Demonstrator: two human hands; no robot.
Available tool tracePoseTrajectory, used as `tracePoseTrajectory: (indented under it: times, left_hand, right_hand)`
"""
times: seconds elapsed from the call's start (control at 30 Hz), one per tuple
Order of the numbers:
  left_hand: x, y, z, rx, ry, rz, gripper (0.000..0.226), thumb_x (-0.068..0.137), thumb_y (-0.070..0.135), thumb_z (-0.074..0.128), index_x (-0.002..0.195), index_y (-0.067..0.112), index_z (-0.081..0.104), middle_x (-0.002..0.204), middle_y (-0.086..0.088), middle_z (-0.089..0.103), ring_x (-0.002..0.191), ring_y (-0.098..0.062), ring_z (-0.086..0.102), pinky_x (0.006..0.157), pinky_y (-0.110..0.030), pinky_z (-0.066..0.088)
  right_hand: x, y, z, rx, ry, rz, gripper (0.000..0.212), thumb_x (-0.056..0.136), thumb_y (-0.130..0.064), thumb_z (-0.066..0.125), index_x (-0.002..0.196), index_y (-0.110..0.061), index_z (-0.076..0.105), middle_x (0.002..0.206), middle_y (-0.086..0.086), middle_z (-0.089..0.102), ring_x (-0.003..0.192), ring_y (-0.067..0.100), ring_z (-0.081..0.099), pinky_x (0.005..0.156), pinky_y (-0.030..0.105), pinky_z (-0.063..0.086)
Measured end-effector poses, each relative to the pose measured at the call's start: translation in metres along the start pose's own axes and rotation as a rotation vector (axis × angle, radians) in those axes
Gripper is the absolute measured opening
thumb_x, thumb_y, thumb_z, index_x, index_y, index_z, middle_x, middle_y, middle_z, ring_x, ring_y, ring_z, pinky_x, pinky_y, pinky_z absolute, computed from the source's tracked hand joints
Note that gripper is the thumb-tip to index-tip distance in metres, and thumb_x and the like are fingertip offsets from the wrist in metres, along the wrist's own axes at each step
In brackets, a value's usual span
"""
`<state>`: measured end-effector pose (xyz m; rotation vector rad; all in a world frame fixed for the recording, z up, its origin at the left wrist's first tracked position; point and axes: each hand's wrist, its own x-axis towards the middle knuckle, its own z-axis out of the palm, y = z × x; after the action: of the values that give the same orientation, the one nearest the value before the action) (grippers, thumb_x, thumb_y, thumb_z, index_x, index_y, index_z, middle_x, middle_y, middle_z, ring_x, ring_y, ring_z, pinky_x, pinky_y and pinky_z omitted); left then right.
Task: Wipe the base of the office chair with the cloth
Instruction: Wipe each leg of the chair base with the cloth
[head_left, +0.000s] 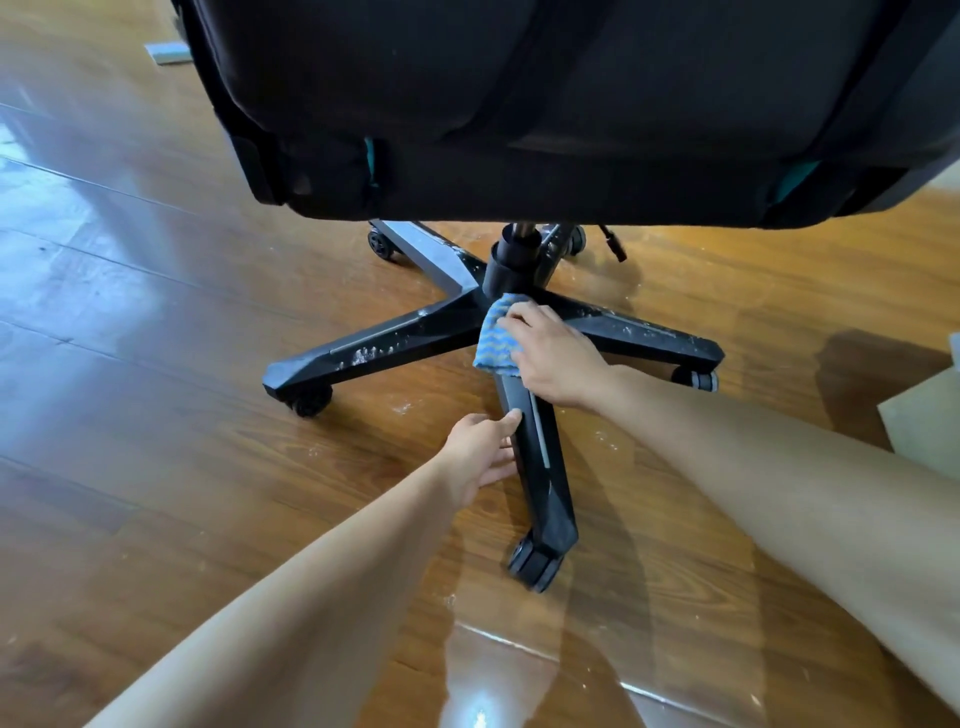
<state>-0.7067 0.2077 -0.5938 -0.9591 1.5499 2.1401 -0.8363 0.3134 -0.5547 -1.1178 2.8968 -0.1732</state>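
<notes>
A: Far L first?
B: Glossy wood floor (130, 312). A grey strip (167, 52) lies top L, by the chair's edge.
A: The chair?
B: Its black seat (545, 104) fills the top of the view. Under it the black star-shaped base (457, 317) stands on the floor on casters.
A: Dirt?
B: White specks on the L leg (374, 348), esp. around its middle, and a few on the floor beside it. The L caster (310, 402) sits under the tip.
A: L hand?
B: The left hand (480, 449) is low centre, at the L side of the near leg (545, 488). Fingers fairly straight and relaxed, tips against the leg's side. Thumb rests on its upper edge.
A: Cloth?
B: The blue wavy-striped cloth (493, 338) lies on the base where the near leg meets the hub, just below the centre column (511, 265).
A: R hand?
B: The right hand (556, 358) is on top of the cloth, fingers curled over it, gripping it and pressing it onto the base.
A: Further R?
B: R leg (649, 332) has white specks along the top, w/ the R caster (701, 379) at its end. A pale board (924, 415) lies at the R edge, well apart from the base.
</notes>
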Motion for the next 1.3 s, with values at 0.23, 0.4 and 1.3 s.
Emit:
tracePoseTrajectory:
  times: [0.23, 0.4, 1.3]
  left_hand:
    - [-0.007, 0.001, 0.002, 0.05, 0.009, -0.021, 0.059, 0.102, 0.03, 0.071, 0.153, 0.008, 0.049, 0.13, -0.013, 0.067, 0.119, -0.024, 0.069, 0.095, -0.038, 0.064]
    - [-0.008, 0.004, 0.001, 0.088, 0.005, -0.039, 0.045, 0.104, 0.028, 0.068, 0.142, 0.007, 0.06, 0.128, -0.011, 0.073, 0.117, -0.023, 0.071, 0.1, -0.038, 0.061]
    - [-0.008, -0.003, -0.008, 0.095, 0.053, -0.162, 0.037, 0.097, -0.017, 0.041, 0.1, 0.007, 0.069, 0.094, -0.008, 0.072, 0.111, -0.024, 0.077, 0.098, -0.029, 0.06]
  right_hand:
    - [0.0, -0.002, 0.001, -0.013, 0.008, -0.017, 0.051, 0.101, -0.021, 0.047, 0.152, -0.018, 0.044, 0.151, -0.005, 0.038, 0.142, 0.019, 0.032, 0.11, 0.046, 0.043]
    - [-0.031, 0.01, 0.0, -0.111, -0.037, -0.252, 0.04, 0.1, -0.024, 0.054, 0.14, -0.022, 0.059, 0.14, -0.008, 0.05, 0.133, 0.014, 0.043, 0.094, 0.036, 0.051]
    - [-0.025, -0.022, -0.003, -0.083, -0.102, -0.056, 0.077, 0.091, 0.005, 0.047, 0.163, -0.01, 0.023, 0.172, 0.004, 0.013, 0.159, 0.016, 0.011, 0.124, 0.038, 0.029]
